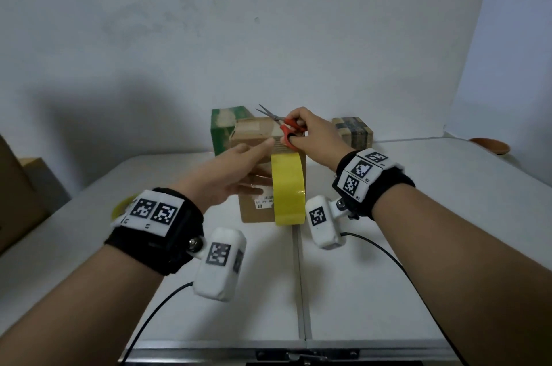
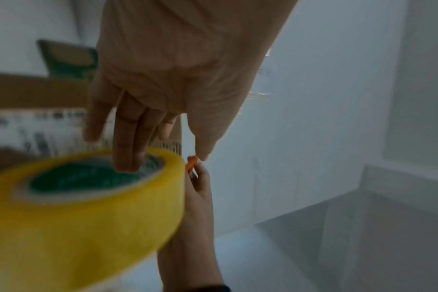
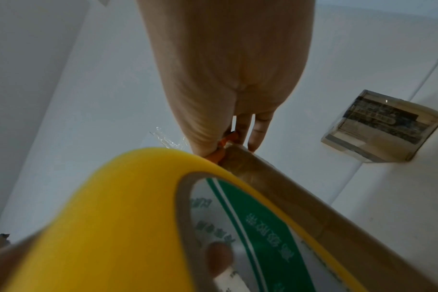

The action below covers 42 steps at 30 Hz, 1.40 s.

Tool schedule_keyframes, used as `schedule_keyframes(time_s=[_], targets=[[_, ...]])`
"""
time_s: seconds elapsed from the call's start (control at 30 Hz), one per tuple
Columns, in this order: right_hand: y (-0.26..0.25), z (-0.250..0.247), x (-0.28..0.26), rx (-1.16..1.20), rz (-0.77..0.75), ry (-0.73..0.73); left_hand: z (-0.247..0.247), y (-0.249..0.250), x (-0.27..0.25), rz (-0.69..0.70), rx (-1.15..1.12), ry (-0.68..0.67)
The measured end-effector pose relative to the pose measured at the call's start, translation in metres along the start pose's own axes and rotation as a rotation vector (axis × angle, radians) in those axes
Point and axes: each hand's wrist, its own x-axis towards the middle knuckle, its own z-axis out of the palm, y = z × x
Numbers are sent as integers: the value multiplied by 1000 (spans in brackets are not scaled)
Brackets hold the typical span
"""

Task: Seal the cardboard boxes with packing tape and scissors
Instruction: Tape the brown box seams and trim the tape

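A brown cardboard box [image 1: 257, 207] stands mid-table. A yellow tape roll [image 1: 288, 189] hangs against its front, its tape running up to the box top. My left hand [image 1: 236, 171] reaches the roll from the left; its straight fingers [image 2: 128, 150] go into the core of the tape roll [image 2: 88, 207], and its thumb points at the box's top edge. One fingertip [image 3: 218, 254] shows through the core. My right hand [image 1: 307, 132] grips red-handled scissors [image 1: 286, 126] over the box top, their blades pointing up and left, nearly together. The orange handle [image 3: 223, 148] sits just above the roll [image 3: 113, 207].
A green box [image 1: 224, 126] stands behind the brown one, and a small tape-wrapped box [image 1: 352, 132] is at the back right. Larger cartons [image 1: 15, 186] are at the left edge, with a second yellow roll [image 1: 121, 207] beside my left wrist. A brown bowl [image 1: 490, 146] sits far right.
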Motion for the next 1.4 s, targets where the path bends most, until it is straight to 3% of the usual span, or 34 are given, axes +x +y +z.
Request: schedule_keyframes(time_s=[0.17,0.4,0.6,0.73,0.83,0.97,1.13,1.27,1.4], targets=[[0,-2,-1,-29,-3,-10,21,0,-3,-3,-119,-37],[4,0,0,7,-15,5,12,-5,-7,46,-20,40],[2,0,-1,-3,-21,21,12,-19,-5,-76,88,-56],[3,-1,-2,-13,-26,35,11,-24,3,-147,121,-35],[4,1,-2,-34,-35,51,13,-26,4,-71,158,59],[4,3,-3,-37,-39,71,22,-33,5,81,53,32],[1,0,-3,-22,-4,72,32,-40,5,122,-202,90],[-5,-3,0,-10,37,29,29,-44,5,125,-180,-18],[-20,-12,-1,37,31,43,26,-49,7,119,-171,-3]])
